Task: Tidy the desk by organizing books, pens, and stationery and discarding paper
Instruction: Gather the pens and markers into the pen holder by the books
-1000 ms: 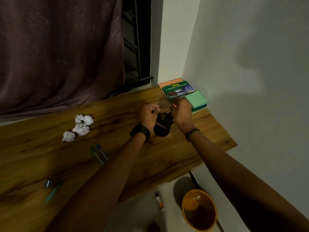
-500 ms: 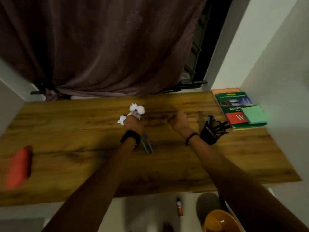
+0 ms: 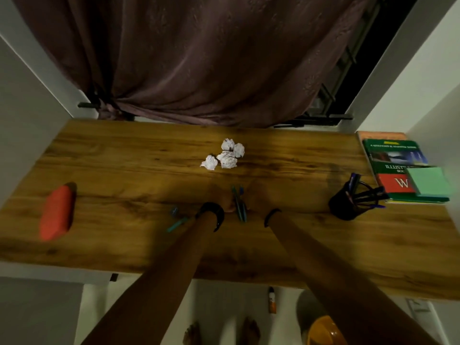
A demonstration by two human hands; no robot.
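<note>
Wood-grain counter [image 3: 124, 158] fills the head view. I take my bearings from the black pen cup [image 3: 346, 204], which stands upright toward the right end with several pens already in it. Well to the left of that cup lie the two pens [image 3: 239, 205], one green and one blue, side by side and pointing away from me. My left grip [image 3: 221, 196] and my right grip [image 3: 254, 195] sit close on either side of them, and the left one seems to touch them. Both grips are in deep shadow and blurred, so I cannot tell whether either has its fingers apart or wrapped round a pen.

I judge the step in hand to be gathering the loose pens for the cup. The next move calls for pinching the pair together, lifting it off the wood and carrying it rightward. I should then lower it into the cup gently, because the pens already there lean out to the right and a knock could tip it.

Farther left of the cup than the pair lies a teal pen [image 3: 176, 223], and farthest left is a red pouch [image 3: 57, 212]. Left of the cup and farther back, four paper balls [image 3: 227, 155] sit in a cluster, not yet discarded. Just right of the cup is the stack of books [image 3: 393, 158] with a green note pad [image 3: 429, 181] on top. On the floor, nearer me than the cup, an orange bin [image 3: 323, 331] shows partly behind my right arm, and I take it as the likely place for the paper.
</note>
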